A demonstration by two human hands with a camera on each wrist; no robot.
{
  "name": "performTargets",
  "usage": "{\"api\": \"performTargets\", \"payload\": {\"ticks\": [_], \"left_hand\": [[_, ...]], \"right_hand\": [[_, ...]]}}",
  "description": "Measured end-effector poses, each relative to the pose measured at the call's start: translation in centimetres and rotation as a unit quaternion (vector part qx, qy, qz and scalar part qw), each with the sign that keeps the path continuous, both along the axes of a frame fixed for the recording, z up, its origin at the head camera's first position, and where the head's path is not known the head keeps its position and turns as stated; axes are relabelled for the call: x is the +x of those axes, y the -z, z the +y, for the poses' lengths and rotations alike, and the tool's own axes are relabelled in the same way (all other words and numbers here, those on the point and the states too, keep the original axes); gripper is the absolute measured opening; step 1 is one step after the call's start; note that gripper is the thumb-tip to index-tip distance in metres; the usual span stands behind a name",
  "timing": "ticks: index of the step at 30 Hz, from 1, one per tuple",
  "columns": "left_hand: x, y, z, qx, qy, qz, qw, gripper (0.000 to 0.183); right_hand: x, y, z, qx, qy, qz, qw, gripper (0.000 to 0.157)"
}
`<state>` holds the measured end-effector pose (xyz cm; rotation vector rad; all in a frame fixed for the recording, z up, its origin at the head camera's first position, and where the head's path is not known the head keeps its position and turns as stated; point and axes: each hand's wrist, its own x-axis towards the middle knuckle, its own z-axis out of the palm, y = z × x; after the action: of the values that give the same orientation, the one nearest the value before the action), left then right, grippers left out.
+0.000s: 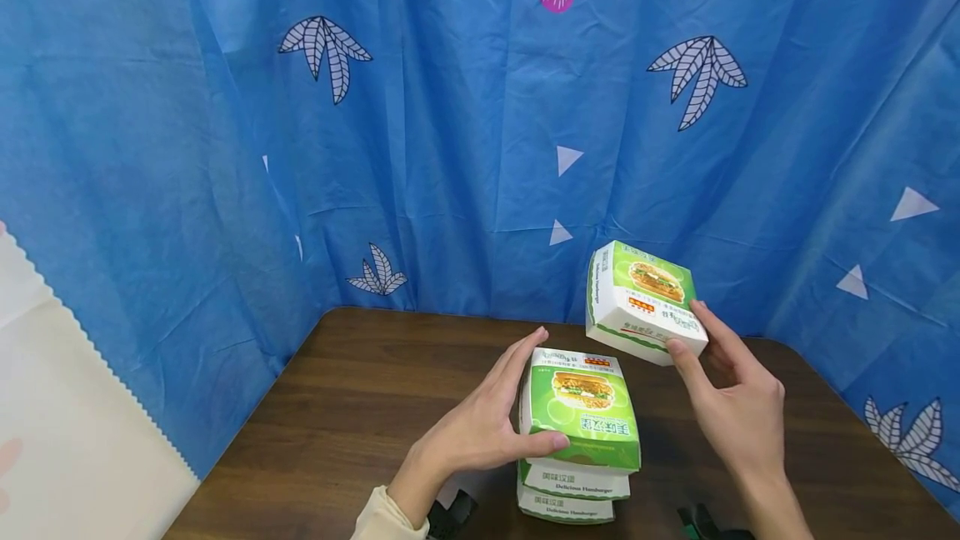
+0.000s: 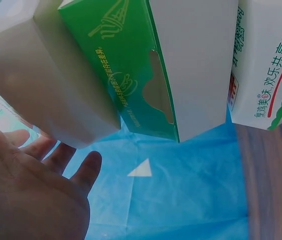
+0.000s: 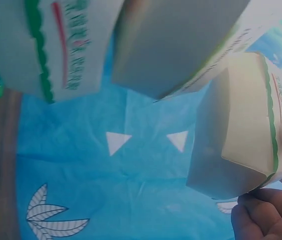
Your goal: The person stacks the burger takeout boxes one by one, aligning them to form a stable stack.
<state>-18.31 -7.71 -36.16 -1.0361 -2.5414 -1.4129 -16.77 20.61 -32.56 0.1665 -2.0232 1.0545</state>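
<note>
A hamburger box (image 1: pixel 647 302), white and green with a burger picture, is tilted in the air at the back right of the stack. My right hand (image 1: pixel 738 398) grips its near right corner between thumb and fingers; the right wrist view shows the same held box (image 3: pixel 246 125) from below. Beside it stands a stack of similar boxes, the top box (image 1: pixel 581 407) green side up. My left hand (image 1: pixel 483 419) is spread around the left of this top box, thumb along its front and fingers extended at its left side. Seen from the left wrist, fingertips (image 2: pixel 88 167) are right at the uppermost box.
Lower boxes (image 1: pixel 566 507) in the stack sit slightly offset from one another on the dark wooden table (image 1: pixel 360 407). A blue patterned curtain (image 1: pixel 450 148) hangs behind the table's back edge. Pale cloth (image 1: pixel 67 407) lies at the left.
</note>
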Motion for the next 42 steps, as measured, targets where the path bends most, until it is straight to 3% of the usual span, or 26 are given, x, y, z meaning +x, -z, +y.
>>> {"api": "performTargets", "payload": {"ticks": [10, 20, 42], "left_hand": [[0.0, 0.0, 0.0, 0.005, -0.001, -0.002, 1.0000, 0.106], [0.0, -0.1, -0.4, 0.011, -0.009, 0.001, 0.9999, 0.102], [0.0, -1.1, -1.5, 0.074, -0.003, -0.015, 0.9972, 0.100]], "right_hand": [[2.0, -1.5, -0.6, 0.019, -0.020, 0.014, 1.000, 0.067], [3.8, -2.5, -1.4, 0.035, -0.014, 0.006, 0.999, 0.068], [5.9, -2.5, -2.8, 0.140, -0.034, 0.039, 0.989, 0.069]]}}
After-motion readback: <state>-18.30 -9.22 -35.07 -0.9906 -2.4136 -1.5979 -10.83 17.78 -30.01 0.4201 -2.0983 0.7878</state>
